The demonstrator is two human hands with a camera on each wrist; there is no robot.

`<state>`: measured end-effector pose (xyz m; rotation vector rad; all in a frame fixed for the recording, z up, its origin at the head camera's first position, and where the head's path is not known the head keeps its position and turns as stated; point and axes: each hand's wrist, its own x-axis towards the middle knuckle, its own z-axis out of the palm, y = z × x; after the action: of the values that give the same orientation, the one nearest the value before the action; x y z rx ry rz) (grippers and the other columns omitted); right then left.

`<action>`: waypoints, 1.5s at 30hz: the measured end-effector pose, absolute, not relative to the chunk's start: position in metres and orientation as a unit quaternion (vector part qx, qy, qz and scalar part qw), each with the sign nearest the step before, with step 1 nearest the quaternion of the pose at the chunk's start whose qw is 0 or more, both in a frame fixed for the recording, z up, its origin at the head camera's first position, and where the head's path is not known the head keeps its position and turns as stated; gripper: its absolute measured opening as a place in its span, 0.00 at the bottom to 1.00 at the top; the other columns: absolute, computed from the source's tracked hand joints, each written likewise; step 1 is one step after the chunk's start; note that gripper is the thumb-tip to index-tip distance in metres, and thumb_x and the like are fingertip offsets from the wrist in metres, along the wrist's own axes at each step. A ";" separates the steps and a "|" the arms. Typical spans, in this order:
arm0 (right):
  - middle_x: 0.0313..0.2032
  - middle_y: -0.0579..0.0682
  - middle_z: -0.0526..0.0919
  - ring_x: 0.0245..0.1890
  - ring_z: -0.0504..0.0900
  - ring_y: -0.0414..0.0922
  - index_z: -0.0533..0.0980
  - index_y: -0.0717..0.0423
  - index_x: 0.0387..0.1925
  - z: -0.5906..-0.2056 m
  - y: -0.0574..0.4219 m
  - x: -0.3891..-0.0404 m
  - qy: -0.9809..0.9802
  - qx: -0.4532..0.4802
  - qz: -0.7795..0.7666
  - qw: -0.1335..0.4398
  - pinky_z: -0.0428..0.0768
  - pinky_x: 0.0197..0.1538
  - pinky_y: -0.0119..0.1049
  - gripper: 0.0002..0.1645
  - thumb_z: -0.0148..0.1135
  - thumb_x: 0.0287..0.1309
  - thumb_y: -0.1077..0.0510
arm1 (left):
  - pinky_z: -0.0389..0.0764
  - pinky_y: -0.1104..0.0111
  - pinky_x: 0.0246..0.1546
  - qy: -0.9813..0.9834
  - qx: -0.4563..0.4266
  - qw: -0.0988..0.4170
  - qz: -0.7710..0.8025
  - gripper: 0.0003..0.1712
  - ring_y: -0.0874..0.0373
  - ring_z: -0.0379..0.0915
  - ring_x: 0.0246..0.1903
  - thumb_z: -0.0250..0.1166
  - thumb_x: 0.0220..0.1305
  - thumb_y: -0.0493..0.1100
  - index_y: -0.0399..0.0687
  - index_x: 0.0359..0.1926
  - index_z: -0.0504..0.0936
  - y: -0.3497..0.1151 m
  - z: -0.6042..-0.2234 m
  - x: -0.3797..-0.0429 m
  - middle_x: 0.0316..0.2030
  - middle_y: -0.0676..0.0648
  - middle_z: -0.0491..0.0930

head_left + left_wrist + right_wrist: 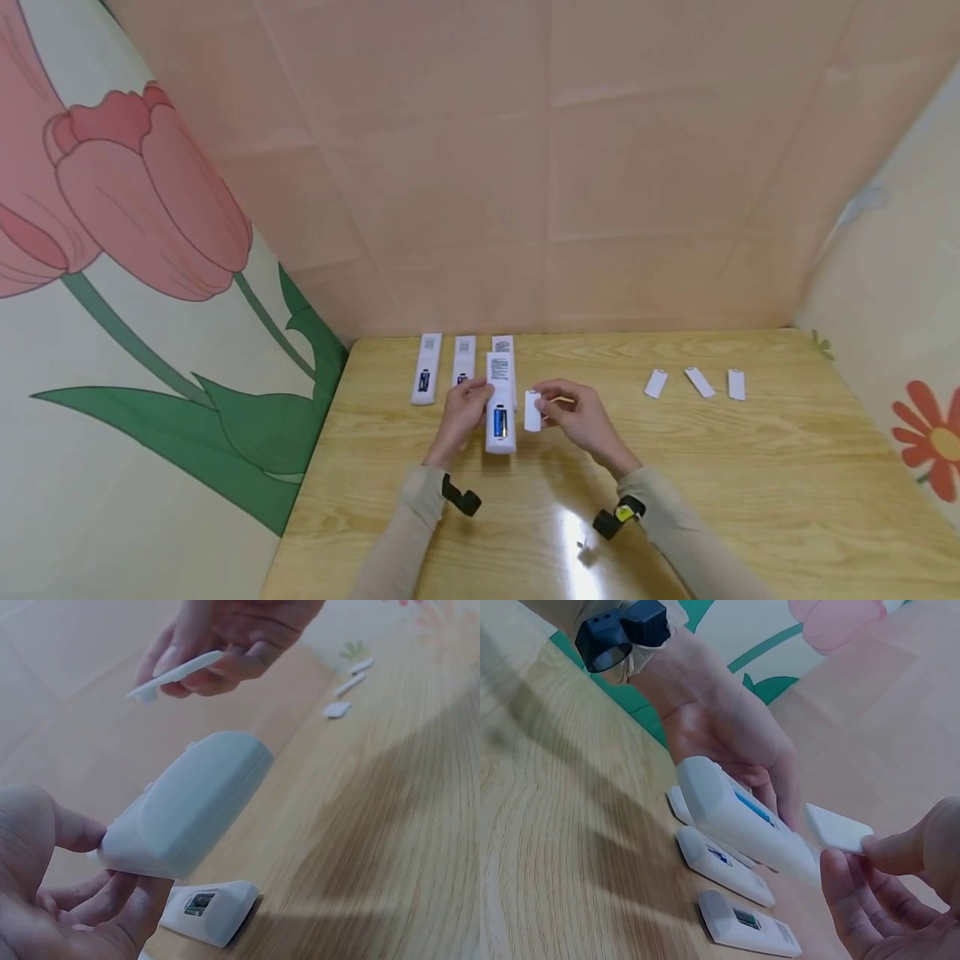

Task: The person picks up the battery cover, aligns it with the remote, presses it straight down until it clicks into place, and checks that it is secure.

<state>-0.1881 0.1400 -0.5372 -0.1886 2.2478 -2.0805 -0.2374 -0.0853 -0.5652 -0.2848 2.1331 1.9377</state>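
White plastic makes up the remote control, which is held up off the wood-grain surface, its back facing up. It should feel light and stiff, a little heavier for the blue batteries in its uncovered compartment, and its smooth shell may be slippery. Its long sides look the best place to take hold, keeping the compartment free. That is how the left hand has it: thumb along one side, the other fingers beneath.

Just beside it, the right hand pinches a small white cover between thumb and fingers. This piece is probably lighter still, thin and rigid, with its small tabs likely the most fragile part; the edges suit a gentle pinch.

In looks, the remote is long and slim with a rounded end, dark print on the upper back and a rectangular opening lower down. How many batteries sit inside, I cannot tell. Similar remotes lie behind it, and three loose covers lie well apart on the right.
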 end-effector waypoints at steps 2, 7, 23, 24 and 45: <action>0.46 0.68 0.83 0.38 0.89 0.47 0.81 0.71 0.57 -0.537 0.139 -0.188 0.731 -0.062 -0.679 0.036 0.92 0.42 0.40 0.16 0.64 0.71 0.71 | 0.85 0.68 0.37 0.732 -0.094 0.123 0.664 0.27 0.54 0.84 0.48 0.65 0.76 0.49 0.41 0.69 0.79 -0.084 -0.566 -0.237 0.59 0.38 0.86; 0.46 0.68 0.83 0.37 0.89 0.47 0.81 0.71 0.57 -0.538 0.137 -0.187 0.729 -0.062 -0.681 0.038 0.92 0.41 0.41 0.16 0.65 0.71 0.70 | 0.85 0.69 0.36 0.735 -0.090 0.124 0.661 0.27 0.55 0.84 0.46 0.66 0.76 0.49 0.41 0.68 0.79 -0.082 -0.572 -0.236 0.58 0.39 0.86; 0.46 0.67 0.84 0.39 0.89 0.47 0.81 0.70 0.58 -0.539 0.129 -0.185 0.730 -0.065 -0.679 0.047 0.92 0.43 0.41 0.16 0.65 0.71 0.69 | 0.83 0.69 0.35 0.732 -0.088 0.124 0.664 0.27 0.57 0.84 0.45 0.66 0.76 0.49 0.41 0.69 0.79 -0.076 -0.572 -0.232 0.59 0.40 0.86; 0.46 0.67 0.84 0.39 0.89 0.47 0.81 0.70 0.58 -0.539 0.129 -0.185 0.730 -0.065 -0.679 0.047 0.92 0.43 0.41 0.16 0.65 0.71 0.69 | 0.83 0.69 0.35 0.731 -0.086 0.123 0.665 0.27 0.57 0.84 0.45 0.66 0.76 0.49 0.41 0.69 0.79 -0.076 -0.572 -0.232 0.60 0.40 0.86; 0.46 0.68 0.85 0.39 0.90 0.47 0.82 0.70 0.57 -0.543 0.123 -0.185 0.733 -0.065 -0.676 0.041 0.92 0.44 0.44 0.16 0.66 0.70 0.69 | 0.83 0.70 0.33 0.725 -0.087 0.122 0.673 0.26 0.59 0.84 0.42 0.66 0.76 0.49 0.40 0.67 0.81 -0.066 -0.574 -0.230 0.58 0.40 0.87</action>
<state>-0.1853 0.1226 -0.5432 -0.1990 2.2453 -2.0685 -0.2296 -0.0665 -0.5736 -0.2542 2.1149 1.9632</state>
